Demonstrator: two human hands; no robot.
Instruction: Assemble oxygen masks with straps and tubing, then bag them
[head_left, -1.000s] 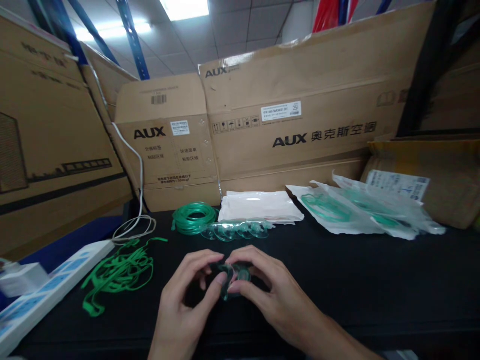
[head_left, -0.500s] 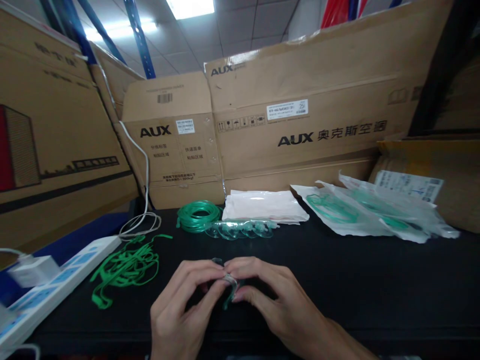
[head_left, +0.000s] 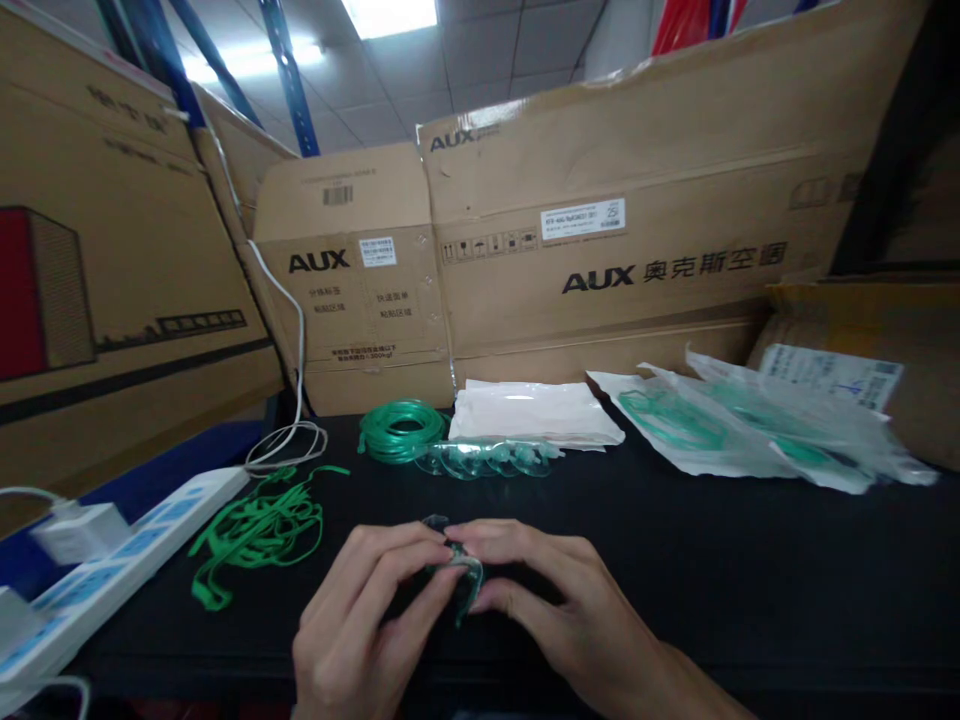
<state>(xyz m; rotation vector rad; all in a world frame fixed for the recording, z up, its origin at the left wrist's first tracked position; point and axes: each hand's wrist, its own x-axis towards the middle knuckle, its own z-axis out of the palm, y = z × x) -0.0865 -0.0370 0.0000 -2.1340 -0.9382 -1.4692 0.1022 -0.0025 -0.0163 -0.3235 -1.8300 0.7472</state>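
Observation:
Between my two hands, low in the middle of the head view, is a clear green plastic mask (head_left: 468, 592), mostly covered by my fingers. A thin whitish strip shows along its edge. My left hand (head_left: 382, 600) pinches it from the left with thumb and fingertips. From the right, my right hand (head_left: 540, 590) grips it, index finger on top and thumb below. The fingertips of both hands nearly meet. Beyond them lies a row of nested clear green masks (head_left: 487, 460), beside a coil of green tubing (head_left: 403, 430).
A heap of green elastic straps (head_left: 259, 535) lies left, near a white power strip (head_left: 142, 550) with plugs. White pouches (head_left: 536, 412) are stacked at the back. Packed pouches (head_left: 750, 420) with green tubing lie right. Cardboard boxes (head_left: 637, 200) wall the black table (head_left: 712, 570).
Both hands keep their hold on the mask, with small finger shifts and a slight turn of it. The whole view has moved slightly, so the surroundings appear a little further right.

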